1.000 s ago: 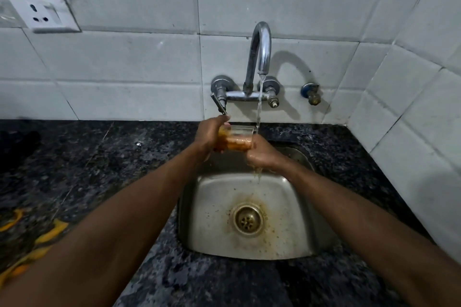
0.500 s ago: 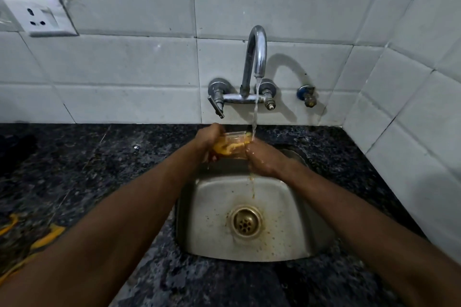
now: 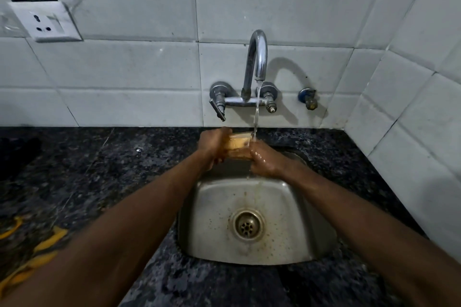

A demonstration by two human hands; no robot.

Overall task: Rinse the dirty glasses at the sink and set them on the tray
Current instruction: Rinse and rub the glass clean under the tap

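A small clear glass with orange residue is held over the back of the steel sink, tilted on its side. My left hand grips its left end and my right hand wraps its right end, wet. Water runs from the chrome tap onto the glass's right edge and my right fingers, then drips into the basin. The tray is not in view.
Dark speckled granite counter surrounds the sink. White tiled walls stand behind and to the right. A wall socket is at upper left, a small valve right of the tap. Yellow patterned cloth shows at lower left.
The glass has tipped from nearly upright to lying sideways between both hands, staying under the stream. The camera view has shifted slightly downward.
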